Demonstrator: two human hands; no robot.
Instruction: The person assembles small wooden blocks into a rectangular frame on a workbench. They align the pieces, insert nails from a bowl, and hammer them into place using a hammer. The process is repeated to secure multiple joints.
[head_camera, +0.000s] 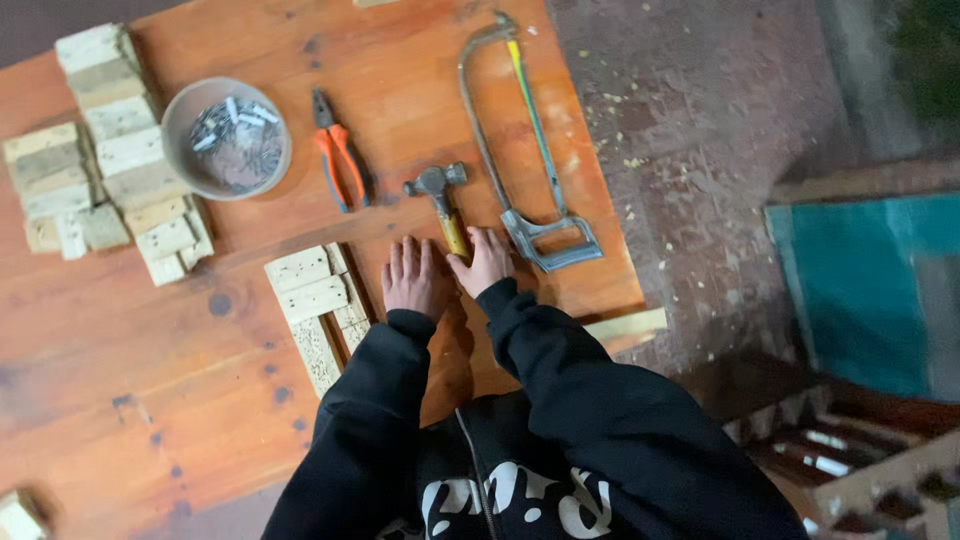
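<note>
Both hands lie flat and open on the tabletop (200, 340): left hand (412, 278) holds nothing, right hand (484, 262) touches the hammer (440, 195) handle's end. The hammer looks head-heavy and rigid, lying between pliers (335, 160) and hacksaw (530, 150); best gripped low on the handle.

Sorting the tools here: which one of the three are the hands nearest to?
The hammer: its handle end meets the right hand, unlike the pliers and hacksaw.
</note>
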